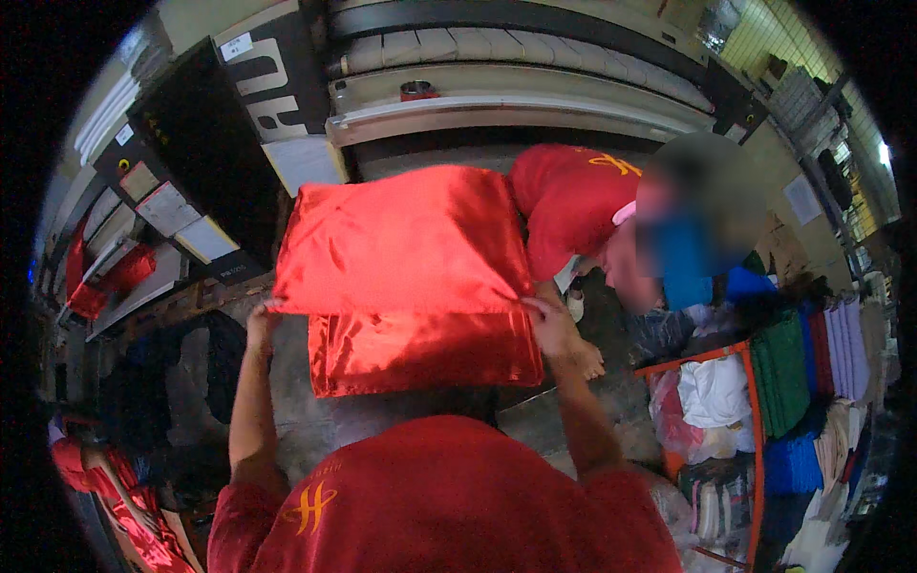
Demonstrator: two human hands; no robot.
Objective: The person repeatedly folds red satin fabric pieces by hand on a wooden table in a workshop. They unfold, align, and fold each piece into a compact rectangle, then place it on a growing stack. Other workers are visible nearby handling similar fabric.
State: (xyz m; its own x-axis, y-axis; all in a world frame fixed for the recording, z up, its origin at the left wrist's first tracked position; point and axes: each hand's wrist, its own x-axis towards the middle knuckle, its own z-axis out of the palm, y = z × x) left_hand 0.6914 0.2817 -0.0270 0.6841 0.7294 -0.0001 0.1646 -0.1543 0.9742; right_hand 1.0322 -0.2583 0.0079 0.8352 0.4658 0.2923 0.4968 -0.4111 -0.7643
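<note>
A shiny red satin cloth (pixel 401 243) is stretched out before me, its near edge held at both corners. My left hand (pixel 261 321) pinches the near left corner. At the near right corner, my right hand (pixel 553 328) grips the edge between thumb and fingers. Beneath this sheet, a folded stack of the same red satin (pixel 430 354) shows on the side towards me. The cloth hides whatever supports the stack.
Beyond the cloth stands a long machine with a wrapped fabric roll (pixel 458 50). A co-worker in a red shirt (pixel 573 208) bends down close on the right. An orange-framed rack (pixel 756 444) with bags and folded cloths (pixel 784 372) stands at right. Red satin (pixel 140 512) lies at lower left.
</note>
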